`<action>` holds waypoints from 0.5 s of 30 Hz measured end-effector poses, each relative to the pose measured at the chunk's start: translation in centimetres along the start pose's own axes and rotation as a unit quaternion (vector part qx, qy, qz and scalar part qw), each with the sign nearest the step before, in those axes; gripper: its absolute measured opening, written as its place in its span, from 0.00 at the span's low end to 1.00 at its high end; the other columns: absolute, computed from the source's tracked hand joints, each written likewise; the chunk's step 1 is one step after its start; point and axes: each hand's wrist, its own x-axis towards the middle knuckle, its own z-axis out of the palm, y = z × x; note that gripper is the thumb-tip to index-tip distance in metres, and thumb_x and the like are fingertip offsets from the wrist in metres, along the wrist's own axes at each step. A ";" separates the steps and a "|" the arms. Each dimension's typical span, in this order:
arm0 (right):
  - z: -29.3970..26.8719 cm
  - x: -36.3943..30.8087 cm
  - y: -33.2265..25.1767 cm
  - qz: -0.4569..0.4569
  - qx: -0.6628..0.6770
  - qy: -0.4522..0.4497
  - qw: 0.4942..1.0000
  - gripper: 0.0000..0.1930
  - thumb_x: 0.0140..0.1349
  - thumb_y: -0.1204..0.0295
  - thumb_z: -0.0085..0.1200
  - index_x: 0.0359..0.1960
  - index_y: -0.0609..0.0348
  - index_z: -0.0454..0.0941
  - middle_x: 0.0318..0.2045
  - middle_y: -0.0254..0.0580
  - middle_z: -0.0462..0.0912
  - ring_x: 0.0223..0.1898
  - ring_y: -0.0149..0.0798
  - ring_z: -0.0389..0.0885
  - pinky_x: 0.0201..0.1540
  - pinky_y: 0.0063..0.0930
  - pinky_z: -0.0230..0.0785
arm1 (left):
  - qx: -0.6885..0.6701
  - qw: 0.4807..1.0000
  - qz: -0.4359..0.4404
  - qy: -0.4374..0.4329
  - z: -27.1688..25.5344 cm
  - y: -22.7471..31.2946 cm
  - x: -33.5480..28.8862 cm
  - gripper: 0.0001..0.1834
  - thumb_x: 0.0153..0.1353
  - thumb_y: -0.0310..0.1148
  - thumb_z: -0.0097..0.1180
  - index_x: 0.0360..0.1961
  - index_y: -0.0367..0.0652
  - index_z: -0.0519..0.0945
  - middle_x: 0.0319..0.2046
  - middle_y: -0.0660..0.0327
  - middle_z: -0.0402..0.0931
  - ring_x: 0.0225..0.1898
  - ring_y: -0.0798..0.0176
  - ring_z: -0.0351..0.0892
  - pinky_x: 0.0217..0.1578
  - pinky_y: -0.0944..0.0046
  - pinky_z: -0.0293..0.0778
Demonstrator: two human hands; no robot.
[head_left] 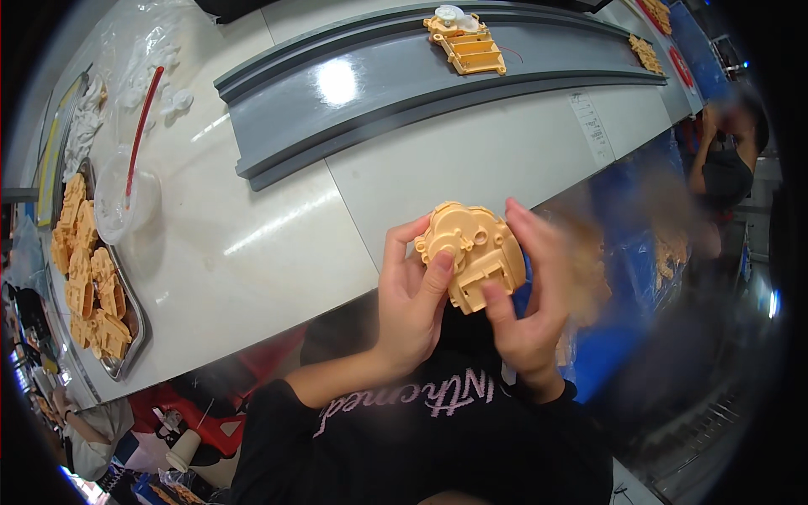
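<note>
The orange-yellow plastic housing [471, 240] was in the person's two hands near the centre of the frame, overlapping the near edge of the white table [227, 278]. The left hand [402, 303] gripped its left side, thumb laid across the face and fingers wrapped behind. The right hand [536, 324] curved round the other side, thumb over the lower part and fingers extended along the right edge; how firmly these pressed could not be told.

The likeliest trouble seemed a slip: if the left grip loosened while the right bore so lightly, the housing could drop toward the lap or floor, since its lower part showed past the table edge. Hard thumb pressure might also crack a thin wall or small post. In the upper left, the red stick [143, 135] leaned tall in the translucent tub [114, 202], so a brushing sleeve could tip both. On the grey channel [286, 109] at the top, a thin red wire [512, 55] trailed from another assembly [473, 50] and could snag if that piece was dragged.

As for writing, pale pink script ran across the black sweatshirt [379, 446] at lower centre, upside down in this view. A white paper strip [589, 126] at upper right bore small dark print, too fine to read. No label was discernible on the housing.
</note>
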 end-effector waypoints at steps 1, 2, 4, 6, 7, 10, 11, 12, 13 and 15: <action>0.0 0.1 0.5 0.001 0.000 0.001 1.000 0.21 0.56 0.75 0.57 0.52 0.68 0.73 0.53 0.51 0.72 0.55 0.43 0.72 0.58 0.31 0.64 | -0.002 1.000 0.002 -0.008 0.0 0.1 -0.1 0.22 0.67 0.30 0.50 0.58 0.38 0.57 0.50 0.48 0.70 0.51 0.60 0.72 0.51 0.63 0.71; -0.1 0.1 1.0 0.076 0.097 -0.020 0.992 0.21 0.55 0.77 0.59 0.52 0.68 0.73 0.50 0.49 0.73 0.52 0.41 0.74 0.54 0.29 0.66 | -0.001 1.000 0.001 -0.008 -0.1 0.0 -0.2 0.22 0.67 0.30 0.50 0.58 0.38 0.57 0.50 0.48 0.70 0.51 0.60 0.72 0.51 0.63 0.71; -0.1 1.0 0.8 0.173 0.219 -0.056 0.959 0.19 0.56 0.82 0.59 0.51 0.69 0.73 0.41 0.40 0.73 0.45 0.31 0.75 0.48 0.22 0.68 | 0.026 0.999 0.028 -0.023 -0.7 -0.3 -0.3 0.23 0.66 0.31 0.52 0.57 0.38 0.59 0.49 0.49 0.71 0.50 0.60 0.72 0.51 0.62 0.71; -0.3 1.0 1.3 0.167 0.228 -0.073 0.956 0.20 0.55 0.83 0.59 0.51 0.69 0.73 0.39 0.39 0.73 0.44 0.31 0.75 0.47 0.21 0.68 | 0.042 0.998 0.033 -0.035 -1.2 -0.2 -0.6 0.22 0.65 0.30 0.53 0.56 0.38 0.59 0.49 0.49 0.70 0.50 0.61 0.72 0.51 0.62 0.70; -0.4 0.9 1.5 0.161 0.237 -0.092 0.953 0.21 0.54 0.84 0.60 0.51 0.69 0.73 0.38 0.38 0.72 0.42 0.30 0.75 0.46 0.20 0.68 | 0.058 0.997 0.039 -0.044 -1.4 -0.2 -0.7 0.22 0.65 0.30 0.54 0.55 0.38 0.60 0.49 0.50 0.70 0.50 0.61 0.72 0.51 0.62 0.70; -0.7 0.9 1.6 0.167 0.244 -0.106 0.949 0.19 0.53 0.84 0.61 0.47 0.70 0.74 0.36 0.38 0.71 0.40 0.29 0.75 0.44 0.19 0.68 | 0.086 0.993 0.051 -0.066 -2.1 -0.6 -1.0 0.21 0.64 0.31 0.56 0.52 0.37 0.61 0.49 0.50 0.70 0.50 0.62 0.72 0.51 0.64 0.70; -0.6 0.7 1.5 0.171 0.243 -0.105 0.949 0.19 0.53 0.84 0.61 0.47 0.70 0.74 0.36 0.38 0.71 0.40 0.29 0.75 0.44 0.19 0.68 | 0.085 0.993 0.047 -0.065 -2.3 -0.5 -1.0 0.21 0.64 0.31 0.56 0.52 0.37 0.61 0.49 0.50 0.70 0.50 0.62 0.72 0.51 0.64 0.70; -0.4 0.4 1.4 0.155 0.236 -0.090 0.955 0.17 0.52 0.85 0.61 0.45 0.71 0.75 0.36 0.39 0.71 0.39 0.30 0.75 0.44 0.20 0.69 | 0.104 0.990 0.057 -0.073 -2.5 -0.5 -1.1 0.21 0.64 0.32 0.56 0.52 0.37 0.61 0.49 0.50 0.70 0.50 0.62 0.72 0.51 0.64 0.69; -0.3 0.2 1.2 0.139 0.229 -0.074 0.961 0.16 0.51 0.85 0.62 0.43 0.71 0.75 0.36 0.40 0.71 0.38 0.30 0.75 0.43 0.20 0.69 | 0.122 0.987 0.067 -0.081 -2.7 -0.5 -1.3 0.22 0.63 0.33 0.57 0.51 0.38 0.61 0.49 0.50 0.70 0.51 0.61 0.72 0.51 0.64 0.69; -0.2 0.0 0.9 0.131 0.221 -0.068 0.964 0.15 0.51 0.85 0.62 0.42 0.71 0.75 0.36 0.41 0.71 0.37 0.30 0.75 0.42 0.21 0.69 | 0.125 0.986 0.072 -0.085 -2.5 -0.4 -1.3 0.22 0.63 0.33 0.57 0.51 0.39 0.59 0.48 0.52 0.70 0.49 0.63 0.72 0.50 0.65 0.69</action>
